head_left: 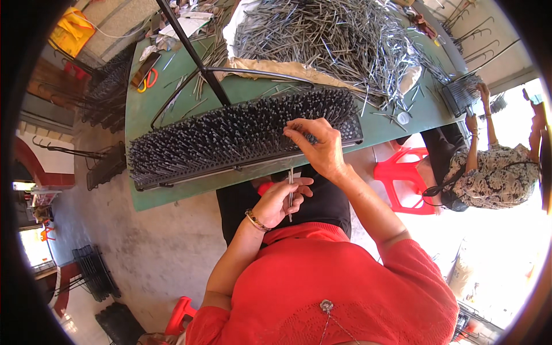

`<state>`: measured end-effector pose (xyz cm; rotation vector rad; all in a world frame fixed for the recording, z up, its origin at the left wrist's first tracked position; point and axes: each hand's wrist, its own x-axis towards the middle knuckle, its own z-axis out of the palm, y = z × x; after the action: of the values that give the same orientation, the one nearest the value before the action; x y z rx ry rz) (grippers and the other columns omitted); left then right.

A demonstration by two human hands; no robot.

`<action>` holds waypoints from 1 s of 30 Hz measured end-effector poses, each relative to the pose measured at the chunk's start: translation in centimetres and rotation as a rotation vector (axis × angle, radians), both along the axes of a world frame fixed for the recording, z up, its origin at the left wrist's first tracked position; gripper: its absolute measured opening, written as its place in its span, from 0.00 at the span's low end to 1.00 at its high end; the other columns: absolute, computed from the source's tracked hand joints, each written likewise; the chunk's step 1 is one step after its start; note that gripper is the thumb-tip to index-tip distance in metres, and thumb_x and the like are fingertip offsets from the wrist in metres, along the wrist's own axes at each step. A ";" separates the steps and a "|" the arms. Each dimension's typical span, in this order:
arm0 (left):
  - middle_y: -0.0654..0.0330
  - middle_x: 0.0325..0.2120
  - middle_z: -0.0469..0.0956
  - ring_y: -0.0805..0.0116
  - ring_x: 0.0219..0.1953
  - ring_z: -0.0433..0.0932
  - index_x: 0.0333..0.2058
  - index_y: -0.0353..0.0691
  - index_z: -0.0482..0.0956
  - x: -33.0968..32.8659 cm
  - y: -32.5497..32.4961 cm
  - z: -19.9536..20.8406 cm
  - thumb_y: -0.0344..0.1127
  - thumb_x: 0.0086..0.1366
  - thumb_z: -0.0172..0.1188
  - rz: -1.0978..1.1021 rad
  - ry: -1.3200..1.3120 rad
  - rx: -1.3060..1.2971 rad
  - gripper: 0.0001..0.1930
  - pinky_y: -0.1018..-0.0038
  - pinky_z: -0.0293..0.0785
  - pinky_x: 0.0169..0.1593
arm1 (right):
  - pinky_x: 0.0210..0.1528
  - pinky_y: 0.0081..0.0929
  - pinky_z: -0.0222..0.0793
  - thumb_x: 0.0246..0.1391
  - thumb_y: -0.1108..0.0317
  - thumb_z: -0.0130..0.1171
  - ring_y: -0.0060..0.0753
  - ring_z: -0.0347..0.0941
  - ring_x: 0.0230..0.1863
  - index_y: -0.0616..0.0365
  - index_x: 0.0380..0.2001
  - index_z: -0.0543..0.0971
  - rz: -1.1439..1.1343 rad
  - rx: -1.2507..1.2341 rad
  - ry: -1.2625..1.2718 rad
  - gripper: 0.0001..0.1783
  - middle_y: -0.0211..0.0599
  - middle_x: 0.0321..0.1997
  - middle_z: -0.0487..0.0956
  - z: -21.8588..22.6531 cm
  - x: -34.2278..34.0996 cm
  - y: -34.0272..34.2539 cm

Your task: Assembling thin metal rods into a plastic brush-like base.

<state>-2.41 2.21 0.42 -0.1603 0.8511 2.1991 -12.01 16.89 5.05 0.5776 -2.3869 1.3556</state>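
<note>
My left hand (pixel 281 202) is curled palm up in front of my lap, with a few thin metal rods (pixel 290 195) held upright in its fingers. My right hand (pixel 321 148) reaches over the right part of a long black rack (pixel 253 164), thumb and fingers pinched together at its top. Whatever sits between those fingertips is too small to make out. Dense rows of dark metal rods (pixel 230 135) stand in the rack, while bare holes (pixel 349 129) show at its right end. A black metal frame (pixel 201 57) rises from the rack's far side.
The rack lies along the near edge of a green table (pixel 167 198). Behind it, a large heap of loose rods (pixel 328 43) rests on brown sheeting. Orange-handled scissors (pixel 148 79) lie at the left. Another person (pixel 489 175) works at the right, beside a red stool (pixel 402 178).
</note>
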 end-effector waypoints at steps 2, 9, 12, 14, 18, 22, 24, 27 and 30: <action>0.59 0.36 0.75 0.81 0.25 0.62 0.54 0.32 0.70 0.0 0.1 0.1 0.36 0.68 0.43 0.010 -0.018 -0.014 0.19 0.84 0.60 0.26 | 0.35 0.24 0.69 0.45 0.71 0.67 0.28 0.71 0.29 0.55 0.35 0.82 0.018 0.016 0.031 0.11 0.30 0.28 0.81 0.1 0.1 0.0; 0.58 0.36 0.75 0.80 0.25 0.63 0.53 0.29 0.70 0.0 0.0 -0.1 0.35 0.68 0.43 0.027 -0.016 0.033 0.20 0.83 0.61 0.26 | 0.35 0.28 0.65 0.44 0.69 0.67 0.31 0.69 0.25 0.54 0.32 0.82 0.074 0.049 0.160 0.09 0.31 0.25 0.80 0.0 0.1 -0.6; 0.57 0.36 0.75 0.80 0.25 0.63 0.53 0.29 0.70 0.0 -0.2 -0.5 0.35 0.68 0.43 0.016 -0.026 0.050 0.20 0.83 0.61 0.26 | 0.38 0.28 0.65 0.44 0.69 0.67 0.32 0.71 0.27 0.54 0.34 0.81 0.089 0.121 0.149 0.11 0.30 0.27 0.81 -0.3 0.1 -0.4; 0.57 0.36 0.75 0.80 0.25 0.63 0.53 0.29 0.70 0.0 -0.3 -0.9 0.35 0.67 0.43 0.009 -0.039 0.048 0.20 0.83 0.61 0.26 | 0.39 0.28 0.65 0.45 0.69 0.66 0.32 0.72 0.29 0.55 0.35 0.81 0.088 0.062 0.146 0.11 0.30 0.29 0.81 0.0 0.3 -0.9; 0.56 0.37 0.75 0.80 0.26 0.64 0.52 0.28 0.71 -0.1 -0.3 -0.8 0.34 0.66 0.43 0.005 -0.037 0.037 0.20 0.83 0.61 0.26 | 0.41 0.28 0.64 0.46 0.70 0.65 0.33 0.75 0.34 0.55 0.41 0.79 0.159 0.139 0.259 0.15 0.32 0.35 0.81 -0.6 -0.1 -0.5; 0.56 0.37 0.75 0.79 0.27 0.66 0.51 0.26 0.71 -0.1 -0.1 -0.5 0.33 0.66 0.43 0.016 -0.015 0.039 0.20 0.82 0.64 0.28 | 0.42 0.29 0.64 0.46 0.71 0.64 0.33 0.74 0.37 0.55 0.41 0.79 0.196 0.163 0.302 0.16 0.32 0.39 0.79 -1.1 -0.2 -0.5; 0.56 0.37 0.76 0.79 0.28 0.67 0.51 0.26 0.71 0.0 0.0 -0.5 0.33 0.66 0.43 0.009 -0.011 0.050 0.20 0.82 0.66 0.29 | 0.44 0.32 0.63 0.44 0.71 0.65 0.35 0.71 0.40 0.54 0.42 0.79 0.207 0.219 0.355 0.18 0.31 0.43 0.77 -0.8 -0.3 -0.6; 0.57 0.39 0.76 0.77 0.31 0.70 0.52 0.27 0.71 0.1 0.0 -0.6 0.34 0.67 0.42 -0.004 -0.002 0.074 0.20 0.80 0.70 0.33 | 0.47 0.33 0.61 0.44 0.71 0.64 0.35 0.70 0.44 0.53 0.43 0.79 0.234 0.319 0.318 0.18 0.31 0.44 0.75 -0.2 -0.6 -0.5; 0.57 0.39 0.77 0.74 0.35 0.75 0.54 0.29 0.69 -0.1 -0.1 0.0 0.36 0.68 0.42 -0.009 -0.037 0.082 0.20 0.77 0.74 0.38 | 0.47 0.33 0.61 0.45 0.71 0.64 0.36 0.69 0.44 0.54 0.43 0.79 0.266 0.398 0.349 0.18 0.31 0.43 0.75 0.0 -0.9 -0.7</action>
<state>-2.49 2.14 0.42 -0.1568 0.7383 2.2120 -12.90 16.24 5.09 1.1689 -2.3462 0.7772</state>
